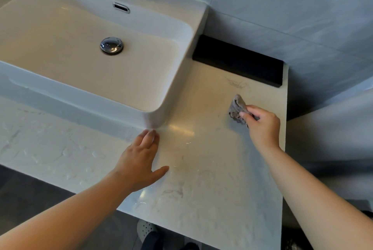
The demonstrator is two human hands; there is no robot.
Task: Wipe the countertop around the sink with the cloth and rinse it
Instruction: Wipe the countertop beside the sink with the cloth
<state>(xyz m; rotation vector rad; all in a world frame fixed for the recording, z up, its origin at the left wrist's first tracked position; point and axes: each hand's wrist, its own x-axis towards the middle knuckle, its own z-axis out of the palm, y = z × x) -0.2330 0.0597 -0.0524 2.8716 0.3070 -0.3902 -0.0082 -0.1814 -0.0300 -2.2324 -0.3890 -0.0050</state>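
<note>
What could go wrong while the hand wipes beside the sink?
1. The cloth, bunched small in the right hand, might push the thin squiggly marks against the black block instead of lifting them.
2. The left hand lies flat on the shiny, wet-looking countertop and could slip.
3. Wiping near the countertop's right edge could sweep dirt onto the floor.

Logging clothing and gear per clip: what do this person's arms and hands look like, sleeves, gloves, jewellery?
The left hand and right hand are bare: no gloves, and no rings, watch or bracelet can be seen. Both arms are uncovered right to the frame edge, with no sleeve in view. No markings show.
</note>
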